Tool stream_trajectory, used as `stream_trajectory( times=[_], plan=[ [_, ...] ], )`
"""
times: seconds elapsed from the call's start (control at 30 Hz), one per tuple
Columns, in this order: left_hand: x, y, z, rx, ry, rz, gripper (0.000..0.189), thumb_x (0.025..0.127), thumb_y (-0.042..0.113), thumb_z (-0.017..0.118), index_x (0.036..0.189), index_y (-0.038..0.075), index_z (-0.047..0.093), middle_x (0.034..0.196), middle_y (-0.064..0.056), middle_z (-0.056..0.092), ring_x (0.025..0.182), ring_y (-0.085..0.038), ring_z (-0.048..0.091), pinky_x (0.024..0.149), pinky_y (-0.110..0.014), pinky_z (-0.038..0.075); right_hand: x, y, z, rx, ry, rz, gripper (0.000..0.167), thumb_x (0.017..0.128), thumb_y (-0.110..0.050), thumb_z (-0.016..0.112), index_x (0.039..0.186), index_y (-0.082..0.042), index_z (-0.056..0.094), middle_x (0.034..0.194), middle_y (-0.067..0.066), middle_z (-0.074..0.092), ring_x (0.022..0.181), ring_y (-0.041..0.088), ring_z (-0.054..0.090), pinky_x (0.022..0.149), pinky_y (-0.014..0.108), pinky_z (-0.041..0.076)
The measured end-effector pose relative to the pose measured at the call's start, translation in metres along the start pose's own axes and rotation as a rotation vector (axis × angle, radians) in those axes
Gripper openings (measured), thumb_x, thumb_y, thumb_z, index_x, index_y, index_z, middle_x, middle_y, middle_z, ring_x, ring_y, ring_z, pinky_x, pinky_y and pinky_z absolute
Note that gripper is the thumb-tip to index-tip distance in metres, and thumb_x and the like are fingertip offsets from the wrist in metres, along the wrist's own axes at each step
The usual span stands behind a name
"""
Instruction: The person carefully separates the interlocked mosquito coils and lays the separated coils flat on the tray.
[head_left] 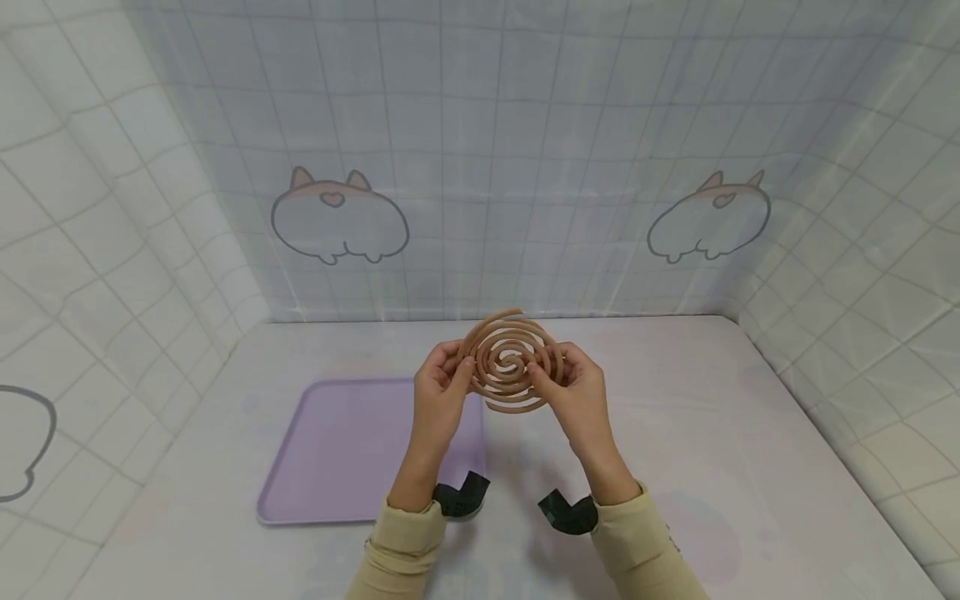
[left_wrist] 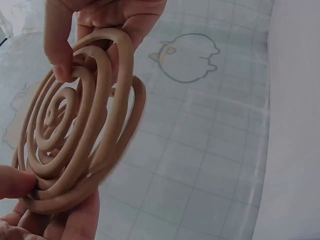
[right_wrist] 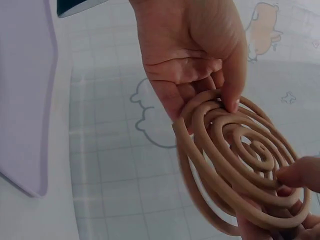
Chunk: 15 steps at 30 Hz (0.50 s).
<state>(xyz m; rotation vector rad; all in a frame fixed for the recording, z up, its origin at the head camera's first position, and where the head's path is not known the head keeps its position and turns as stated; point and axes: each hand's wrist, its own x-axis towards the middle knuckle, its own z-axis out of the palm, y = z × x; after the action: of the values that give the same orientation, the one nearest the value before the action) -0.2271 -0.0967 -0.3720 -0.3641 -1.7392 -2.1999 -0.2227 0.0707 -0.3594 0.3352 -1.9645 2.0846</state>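
Observation:
A brown mosquito coil (head_left: 510, 400) is held up in front of the body with its spiral face showing in the head view. My left hand (head_left: 439, 392) pinches its left edge, thumb on the near face. On the right side my right hand (head_left: 576, 392) grips it the same way, the thumb tip over the inner rings. Seen from the left wrist, the coil (left_wrist: 117, 95) shows overlapping layers of rings, some spread apart at one side. Its loose outer end shows in the right wrist view, near the left hand (right_wrist: 195, 55); the right thumb (right_wrist: 300, 172) presses the opposite side.
A lilac tray (head_left: 330, 450) lies on the white table (head_left: 750, 467), left of centre and partly behind the left forearm. Black wrist cameras jut inward from both cuffs. Grid-patterned curtains (head_left: 510, 125) with cartoon animal drawings surround the table at the back and sides.

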Motion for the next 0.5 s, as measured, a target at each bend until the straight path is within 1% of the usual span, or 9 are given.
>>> stream_trajectory(
  times=[0.1, 0.13, 0.27, 0.37, 0.4, 0.5],
  plan=[
    [-0.0003, -0.0005, -0.0002, 0.026, 0.009, 0.017, 0.020, 0.092, -0.002, 0.051, 0.109, -0.013, 0.051, 0.100, -0.028, 0.061, 0.079, -0.011, 0.061, 0.065, -0.021, 0.052, 0.0003, -0.0012, -0.0007, -0.006, -0.045, 0.017, 0.020, 0.082, -0.006, 0.069, 0.093, 0.005, 0.056, 0.086, 0.015, 0.062, 0.072, 0.017, 0.063, 0.063, 0.030, 0.054],
    [-0.0004, -0.0006, -0.0002, 0.032, 0.010, 0.022, 0.020, 0.092, -0.003, 0.051, 0.108, -0.013, 0.052, 0.099, -0.028, 0.061, 0.078, -0.011, 0.061, 0.064, -0.021, 0.052, 0.0005, -0.0018, -0.0008, -0.012, -0.056, 0.031, 0.021, 0.082, -0.008, 0.070, 0.092, 0.004, 0.055, 0.083, 0.014, 0.061, 0.071, 0.018, 0.064, 0.064, 0.031, 0.055],
    [-0.0008, 0.0008, 0.0001, 0.051, -0.010, 0.028, 0.020, 0.091, -0.003, 0.052, 0.108, -0.012, 0.053, 0.099, -0.029, 0.061, 0.079, -0.012, 0.061, 0.064, -0.021, 0.052, 0.0022, -0.0034, -0.0006, -0.044, -0.073, 0.084, 0.030, 0.079, -0.014, 0.073, 0.080, 0.000, 0.047, 0.068, 0.006, 0.043, 0.060, 0.011, 0.050, 0.057, 0.024, 0.049],
    [-0.0007, 0.0025, -0.0014, 0.043, -0.047, 0.006, 0.021, 0.092, 0.000, 0.052, 0.110, -0.011, 0.054, 0.097, -0.025, 0.061, 0.079, -0.013, 0.061, 0.064, -0.022, 0.052, 0.0031, -0.0045, -0.0006, -0.046, -0.084, 0.091, 0.032, 0.081, -0.014, 0.072, 0.077, -0.002, 0.043, 0.064, 0.002, 0.035, 0.060, 0.009, 0.040, 0.056, 0.020, 0.044],
    [-0.0005, 0.0027, -0.0025, 0.039, -0.060, -0.008, 0.022, 0.093, 0.002, 0.052, 0.110, -0.011, 0.054, 0.096, -0.022, 0.061, 0.079, -0.013, 0.061, 0.065, -0.023, 0.053, 0.0033, -0.0047, -0.0007, -0.044, -0.089, 0.087, 0.030, 0.081, -0.014, 0.071, 0.079, -0.002, 0.044, 0.064, 0.002, 0.037, 0.061, 0.009, 0.042, 0.056, 0.021, 0.044],
    [0.0005, 0.0040, -0.0057, 0.005, -0.110, -0.046, 0.029, 0.097, 0.011, 0.047, 0.113, -0.012, 0.053, 0.096, -0.014, 0.061, 0.081, -0.013, 0.062, 0.067, -0.027, 0.054, 0.0037, -0.0059, -0.0006, -0.017, -0.112, 0.074, 0.022, 0.084, -0.013, 0.068, 0.086, -0.001, 0.049, 0.066, 0.002, 0.047, 0.065, 0.012, 0.052, 0.061, 0.025, 0.051]
  ],
)
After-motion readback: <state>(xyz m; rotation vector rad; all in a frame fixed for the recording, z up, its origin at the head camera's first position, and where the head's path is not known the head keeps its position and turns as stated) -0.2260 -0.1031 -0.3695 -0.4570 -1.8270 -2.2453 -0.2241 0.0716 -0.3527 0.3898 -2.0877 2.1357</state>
